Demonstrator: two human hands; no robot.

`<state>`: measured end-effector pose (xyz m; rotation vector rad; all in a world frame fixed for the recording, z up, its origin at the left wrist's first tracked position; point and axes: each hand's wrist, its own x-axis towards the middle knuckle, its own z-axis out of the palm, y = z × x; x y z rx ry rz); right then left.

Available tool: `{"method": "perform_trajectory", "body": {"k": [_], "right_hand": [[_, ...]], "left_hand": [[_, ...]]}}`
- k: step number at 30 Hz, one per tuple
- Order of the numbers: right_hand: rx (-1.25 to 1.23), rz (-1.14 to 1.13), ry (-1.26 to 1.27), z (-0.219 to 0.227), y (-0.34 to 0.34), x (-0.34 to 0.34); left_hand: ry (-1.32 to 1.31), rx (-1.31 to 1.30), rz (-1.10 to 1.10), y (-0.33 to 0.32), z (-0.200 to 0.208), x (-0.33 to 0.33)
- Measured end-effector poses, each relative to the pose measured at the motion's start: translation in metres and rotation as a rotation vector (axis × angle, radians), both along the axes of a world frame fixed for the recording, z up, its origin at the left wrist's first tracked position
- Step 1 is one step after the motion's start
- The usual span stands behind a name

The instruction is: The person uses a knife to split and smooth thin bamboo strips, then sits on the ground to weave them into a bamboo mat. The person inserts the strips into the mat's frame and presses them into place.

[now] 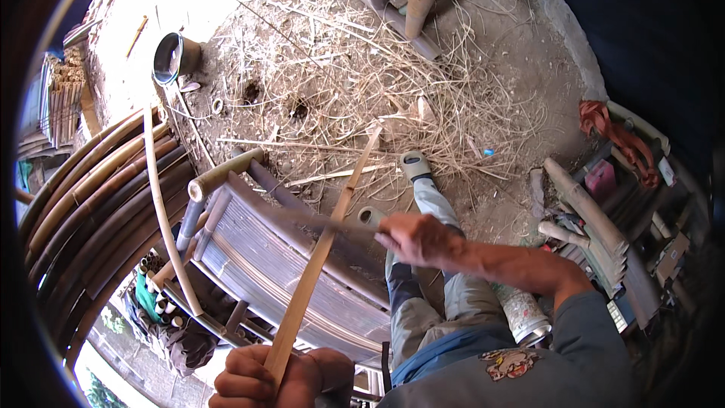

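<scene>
My left hand (245,379) is closed round the lower end of a long, flat bamboo strip (308,278). The strip slants up and away from me, its far end over the shavings on the ground. My right hand (421,240) is closed on a knife (321,221) whose handle is mostly hidden in my fingers. Its long blade is smeared by motion and lies across the middle of the strip; whether it touches the strip I cannot tell.
A slatted bamboo bench (253,253) stands beside my legs. Curly bamboo shavings (393,98) cover the ground ahead, near a dark bucket (186,58). Bamboo poles (98,181) are stacked at left. A bamboo frame (427,0) stands far ahead; a cluttered rack (604,219) is at right.
</scene>
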<state>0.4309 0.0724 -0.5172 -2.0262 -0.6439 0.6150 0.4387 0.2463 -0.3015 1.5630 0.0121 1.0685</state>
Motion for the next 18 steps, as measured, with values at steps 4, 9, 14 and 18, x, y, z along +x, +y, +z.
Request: {"method": "perform_trajectory", "body": {"k": [4, 9, 14, 18], "right_hand": [[0.209, -0.050, -0.216, -0.003, 0.015, 0.011], [-0.355, 0.001, 0.015, -0.081, 0.003, -0.009], [0.199, -0.066, -0.248, -0.068, 0.025, 0.001], [-0.515, -0.122, 0.106, -0.124, 0.000, 0.003]], "left_hand": [[0.023, 0.053, 0.045, -0.004, 0.003, 0.001], [0.011, 0.023, 0.072, -0.001, 0.003, 0.006], [-0.016, -0.092, -0.007, 0.012, 0.004, 0.003], [0.029, -0.090, 0.023, 0.025, 0.005, 0.006]]}}
